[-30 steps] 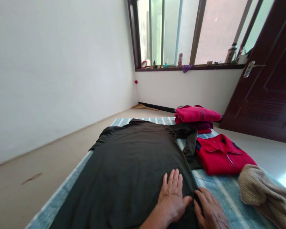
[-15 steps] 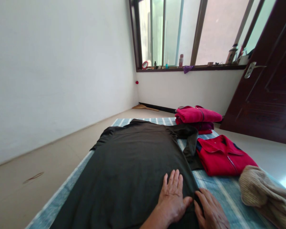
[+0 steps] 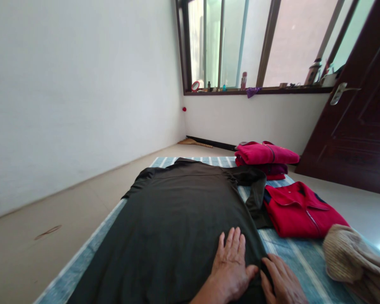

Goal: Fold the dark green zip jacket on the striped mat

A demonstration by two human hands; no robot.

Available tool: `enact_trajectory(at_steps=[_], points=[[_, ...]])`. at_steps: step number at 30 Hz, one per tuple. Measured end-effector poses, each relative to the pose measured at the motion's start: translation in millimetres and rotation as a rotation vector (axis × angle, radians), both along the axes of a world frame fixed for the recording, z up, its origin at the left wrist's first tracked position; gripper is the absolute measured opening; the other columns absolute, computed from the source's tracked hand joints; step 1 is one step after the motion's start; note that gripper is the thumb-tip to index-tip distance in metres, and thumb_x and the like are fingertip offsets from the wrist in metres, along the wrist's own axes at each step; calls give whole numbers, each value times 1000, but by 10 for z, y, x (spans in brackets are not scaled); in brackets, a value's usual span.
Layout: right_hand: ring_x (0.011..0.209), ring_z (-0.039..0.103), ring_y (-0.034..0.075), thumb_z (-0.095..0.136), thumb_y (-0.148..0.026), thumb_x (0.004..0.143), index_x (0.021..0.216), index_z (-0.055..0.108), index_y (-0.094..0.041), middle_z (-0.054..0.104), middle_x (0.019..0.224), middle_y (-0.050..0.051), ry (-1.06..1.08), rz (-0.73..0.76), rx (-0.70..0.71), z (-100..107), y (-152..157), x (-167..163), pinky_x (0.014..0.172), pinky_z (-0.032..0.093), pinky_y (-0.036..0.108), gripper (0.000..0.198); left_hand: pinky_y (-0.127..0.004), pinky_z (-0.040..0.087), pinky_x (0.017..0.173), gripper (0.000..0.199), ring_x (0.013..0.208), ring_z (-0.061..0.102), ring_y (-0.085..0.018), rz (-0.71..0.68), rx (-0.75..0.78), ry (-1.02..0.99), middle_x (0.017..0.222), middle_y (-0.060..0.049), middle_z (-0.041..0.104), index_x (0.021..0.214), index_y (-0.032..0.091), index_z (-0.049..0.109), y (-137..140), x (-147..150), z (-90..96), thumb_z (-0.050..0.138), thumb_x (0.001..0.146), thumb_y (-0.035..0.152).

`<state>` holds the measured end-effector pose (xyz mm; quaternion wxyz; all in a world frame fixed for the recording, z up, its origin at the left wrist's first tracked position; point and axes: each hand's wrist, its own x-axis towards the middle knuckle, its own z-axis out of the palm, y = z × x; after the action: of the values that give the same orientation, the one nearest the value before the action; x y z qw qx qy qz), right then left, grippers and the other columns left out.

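Note:
A black long-sleeved shirt point(image 3: 177, 219) lies spread out, its collar at the far end. The right sleeve is bent beside the body, while little of the left one shows. Flat on the lower right part of the cloth rests my left hand point(image 3: 230, 268), fingers stretched out and holding nothing. Just to its right, my right hand point(image 3: 283, 278) has its thumb and fingers closed on the shirt's side edge. The near end of the shirt runs out of view.
Under the shirt is a blue striped sheet point(image 3: 299, 257). To the right lie a folded red zip jacket point(image 3: 299, 211), a stack of folded red clothes point(image 3: 266, 153) and a beige knitted garment point(image 3: 351, 253). Beyond are a broom point(image 3: 194, 142), a cluttered windowsill point(image 3: 266, 90) and a dark red door point(image 3: 351, 135).
The view has shifted slightly, so the things at the right appear a little farther right. Both hands keep their places on the shirt.

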<state>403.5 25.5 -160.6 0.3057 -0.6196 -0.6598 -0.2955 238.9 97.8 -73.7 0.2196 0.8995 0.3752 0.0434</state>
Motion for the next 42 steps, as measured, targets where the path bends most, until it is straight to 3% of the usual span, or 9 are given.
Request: enact_trajectory(at_steps=[13, 22, 31, 42], points=[[85, 67, 25, 30, -35, 93, 93, 60, -16, 68, 92, 14, -28, -18, 21, -26, 1, 9, 74, 53, 36, 35, -49, 2, 115, 80, 141, -4, -23, -23, -30, -5, 153, -12, 1, 146, 11, 13, -5, -13, 68, 17, 88, 65], [82, 67, 25, 31, -33, 93, 94, 58, -15, 68, 89, 14, -68, 1, 49, 46, 5, 2, 69, 53, 35, 32, -50, 3, 115, 79, 142, -2, -23, 6, 40, -13, 154, -10, 3, 146, 13, 15, 32, 18, -140, 20, 88, 66], [78, 68, 25, 32, -30, 92, 96, 56, -14, 68, 88, 15, -94, 7, 70, 106, 6, -8, 66, 53, 35, 29, -50, 2, 115, 80, 142, -3, -23, -10, 35, -16, 154, -11, 2, 146, 13, 16, 53, 8, -148, 19, 87, 66], [84, 67, 26, 33, -32, 92, 107, 53, -16, 68, 93, 13, 121, -15, 41, 28, -3, -62, 71, 54, 38, 30, -49, 1, 114, 80, 142, -2, -23, -7, -2, -22, 154, -11, 3, 146, 13, 16, 47, 3, -90, 22, 87, 66]])
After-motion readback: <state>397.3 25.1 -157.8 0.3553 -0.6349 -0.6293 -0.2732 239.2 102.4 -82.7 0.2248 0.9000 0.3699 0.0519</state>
